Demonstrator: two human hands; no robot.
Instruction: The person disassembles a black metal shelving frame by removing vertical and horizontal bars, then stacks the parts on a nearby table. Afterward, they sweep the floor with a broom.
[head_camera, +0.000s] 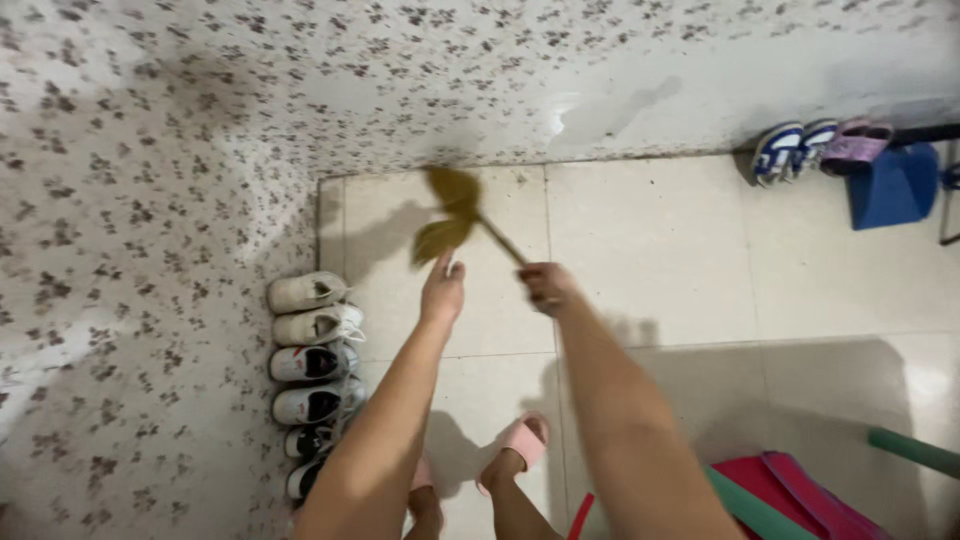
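Leafy stem (452, 212): motion-blurred, leaf edges smeared, kind unclear. Right hand (545, 285): blurred, its grip around the stem's lower end unreadable. Left hand (442, 290): fingertips smeared against a leaf; contact uncertain. Lowest shoe in the row (303, 478) half hidden by the left forearm. Red-and-green mats (800, 500) cut by the bottom edge.

1. Floor tiles (650, 250) under the gripped stem look glossy, smooth; 
2. wall (150, 150) beyond looks speckled, matt; 
3. leaves (448, 215) above the grip look dry, papery; 
4. slippers (525, 440) below look soft plastic.
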